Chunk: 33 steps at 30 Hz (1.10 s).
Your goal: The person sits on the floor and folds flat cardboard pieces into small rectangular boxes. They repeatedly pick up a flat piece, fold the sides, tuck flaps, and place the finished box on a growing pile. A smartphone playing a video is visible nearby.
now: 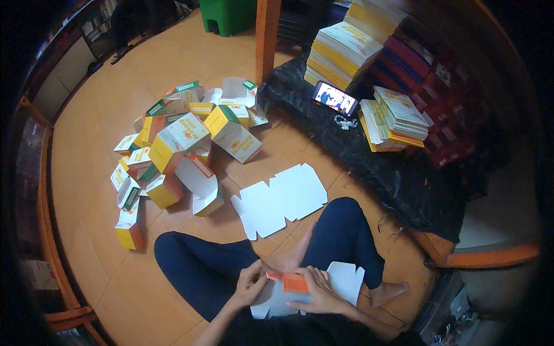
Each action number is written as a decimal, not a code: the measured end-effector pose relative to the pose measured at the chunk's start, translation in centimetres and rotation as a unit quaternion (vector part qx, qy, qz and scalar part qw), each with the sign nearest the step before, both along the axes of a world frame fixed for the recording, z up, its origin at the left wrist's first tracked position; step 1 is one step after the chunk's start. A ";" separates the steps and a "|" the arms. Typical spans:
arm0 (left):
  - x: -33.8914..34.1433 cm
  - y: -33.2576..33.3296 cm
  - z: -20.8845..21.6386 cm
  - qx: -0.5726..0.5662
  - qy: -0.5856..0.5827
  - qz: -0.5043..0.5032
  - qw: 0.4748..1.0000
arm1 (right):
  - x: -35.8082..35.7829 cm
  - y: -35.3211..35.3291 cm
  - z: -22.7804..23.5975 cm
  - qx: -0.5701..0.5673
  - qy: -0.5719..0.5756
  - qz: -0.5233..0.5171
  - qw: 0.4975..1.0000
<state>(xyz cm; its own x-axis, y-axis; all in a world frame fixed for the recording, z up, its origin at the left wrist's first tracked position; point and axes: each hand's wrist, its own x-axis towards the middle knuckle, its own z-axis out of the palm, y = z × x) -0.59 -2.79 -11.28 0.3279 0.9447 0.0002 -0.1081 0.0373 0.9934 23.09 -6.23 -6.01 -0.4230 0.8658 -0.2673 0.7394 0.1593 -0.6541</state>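
Note:
A flat die-cut carton blank [346, 280], white inside with orange flaps, lies across my lap. My left hand [252, 284] pinches the small orange flap at its left side, fingers closed. Over the larger orange panel [295, 282], my right hand [319, 293] is bent round the folded card, its thumb low on the white face. Both hands partly cover the blank. Beyond my crossed legs, another flat carton blank [280, 199] rests on the floor, white side up.
Several folded yellow, white and orange boxes [180, 141] are heaped on the floor at left. A black-covered platform [369, 179] at right bears stacked cartons [341, 55], a smaller stack [398, 118], a lit phone [335, 98] and a beaded string [345, 122]. An orange post [267, 40] and green bin [228, 17] stand behind.

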 end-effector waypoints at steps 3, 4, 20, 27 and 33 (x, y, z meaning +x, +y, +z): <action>-0.2 0.5 0.9 0.022 0.025 -0.043 0.999 | 1.5 0.4 -0.5 -0.076 0.171 -0.022 0.982; -0.3 0.6 1.3 0.024 0.030 -0.053 0.998 | 2.6 1.2 0.0 -0.114 0.233 -0.021 0.966; -0.8 -0.1 1.2 0.018 0.001 -0.044 0.999 | 8.0 1.6 -1.1 -0.343 -0.032 -0.165 0.924; -0.8 0.1 1.8 0.045 0.021 -0.053 0.997 | 4.8 -2.9 -4.4 0.019 -0.077 -0.265 0.961; -1.2 -0.4 1.8 0.052 -0.017 -0.051 0.997 | 11.2 3.2 -0.3 -0.149 0.136 -0.170 0.965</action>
<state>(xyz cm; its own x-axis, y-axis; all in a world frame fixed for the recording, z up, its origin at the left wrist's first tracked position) -1.83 -3.22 -9.47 0.4206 0.9007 0.1089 -0.1418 -0.0533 0.9885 34.28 -2.98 -6.35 -0.2177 0.8691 -0.4442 0.5098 -0.2868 -0.8110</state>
